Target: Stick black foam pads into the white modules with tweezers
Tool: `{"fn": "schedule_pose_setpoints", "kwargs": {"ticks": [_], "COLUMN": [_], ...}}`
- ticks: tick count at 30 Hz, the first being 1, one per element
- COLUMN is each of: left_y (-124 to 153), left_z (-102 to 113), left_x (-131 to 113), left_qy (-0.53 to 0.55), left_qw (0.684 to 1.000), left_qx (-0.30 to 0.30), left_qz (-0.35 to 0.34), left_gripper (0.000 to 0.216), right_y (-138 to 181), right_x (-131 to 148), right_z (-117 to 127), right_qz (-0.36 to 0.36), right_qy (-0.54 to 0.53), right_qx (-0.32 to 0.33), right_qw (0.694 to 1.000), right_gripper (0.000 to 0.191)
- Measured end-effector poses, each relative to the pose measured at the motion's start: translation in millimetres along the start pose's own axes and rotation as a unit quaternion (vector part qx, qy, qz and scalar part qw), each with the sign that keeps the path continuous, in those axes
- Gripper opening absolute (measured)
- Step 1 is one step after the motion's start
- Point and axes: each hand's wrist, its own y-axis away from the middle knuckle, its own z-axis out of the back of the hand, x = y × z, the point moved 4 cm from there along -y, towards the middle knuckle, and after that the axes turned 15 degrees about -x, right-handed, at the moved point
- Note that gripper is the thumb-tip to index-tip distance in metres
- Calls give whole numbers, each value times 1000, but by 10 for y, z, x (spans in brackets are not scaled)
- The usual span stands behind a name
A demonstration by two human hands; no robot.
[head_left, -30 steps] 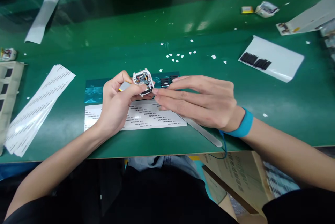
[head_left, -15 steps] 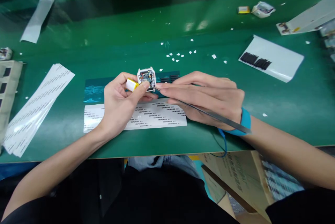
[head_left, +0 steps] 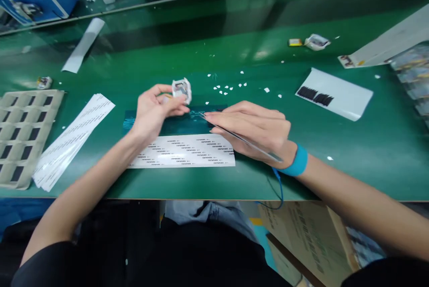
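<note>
Between the thumb and fingers of my left hand (head_left: 154, 108) is a small white watch case (head_left: 182, 90), its inner parts blurred. A bit of yellow shows beside it, mostly hidden by the fingers. My right hand (head_left: 254, 128) is closed on metal tweezers (head_left: 244, 140), whose tips point left, below and apart from the case. Under both hands lies a dark teal film sheet (head_left: 174, 125). A white printed backing sheet (head_left: 187, 155) is in front of it, nearer to me. A blue wrist strap (head_left: 297, 160) with a cord circles my right wrist.
At the left stand a beige compartment tray (head_left: 25, 132) and printed strips (head_left: 75, 139). Small white tabs (head_left: 220, 92) are scattered past my hands. On the right lie a sheet with black pieces (head_left: 348, 99), another watch case (head_left: 317, 42) and a yellow-edged battery (head_left: 295, 42).
My left hand has raised and tilted the watch case, away from the tweezers. The tweezers' tips have left the case. My view has shifted, showing more of the left side and back.
</note>
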Motion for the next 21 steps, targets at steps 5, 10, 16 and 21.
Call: {"fn": "schedule_pose_setpoints", "kwargs": {"ticks": [5, 10, 16, 21], "left_y": [-909, -939, -222, 57], "left_z": [350, 509, 391, 325], "left_x": [-215, -387, -426, -325], "left_qy": [-211, -271, -279, -294], "left_qw": [960, 943, 904, 837], "left_qx": [-161, -136, -90, -103], "left_qz": [-92, -137, -310, -450], "left_gripper": [19, 14, 18, 20], "right_y": [67, 6, -136, -222], "right_x": [-23, -112, -628, -1660], "right_z": [-83, -91, -52, 392], "right_qz": [38, -9, -208, -309], "right_qy": [26, 27, 119, 292], "right_qx": [-1, 17, 132, 136], "right_qw": [999, 999, 962, 895], "right_gripper": [15, 22, 33, 28]}}
